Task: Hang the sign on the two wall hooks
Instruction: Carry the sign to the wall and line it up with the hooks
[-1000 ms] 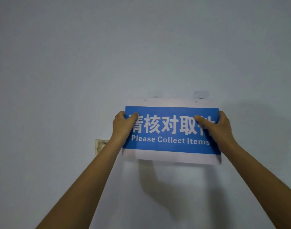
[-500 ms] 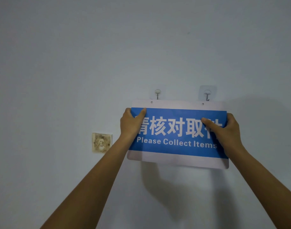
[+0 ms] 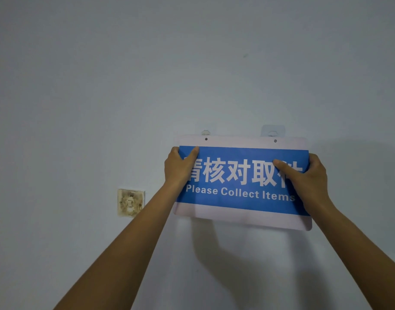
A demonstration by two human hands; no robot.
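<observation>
A blue and white sign (image 3: 241,182) reading "Please Collect Items" is held flat against the pale wall. My left hand (image 3: 180,167) grips its left edge, thumb on the front. My right hand (image 3: 308,177) grips its right edge the same way. Two small holes sit near the sign's top edge. Just above them, the tops of the left wall hook (image 3: 206,132) and the right wall hook (image 3: 273,132) peek over the sign. The lower parts of both hooks are hidden behind the sign, so I cannot tell whether they pass through the holes.
A stained, yellowed wall switch plate (image 3: 130,202) sits on the wall to the left of the sign, beside my left forearm. The rest of the view is bare pale wall (image 3: 124,74).
The sign has risen against the wall. Half a second ago both hooks showed fully above its top edge; now its top edge covers their lower parts. Both hands kept their grip.
</observation>
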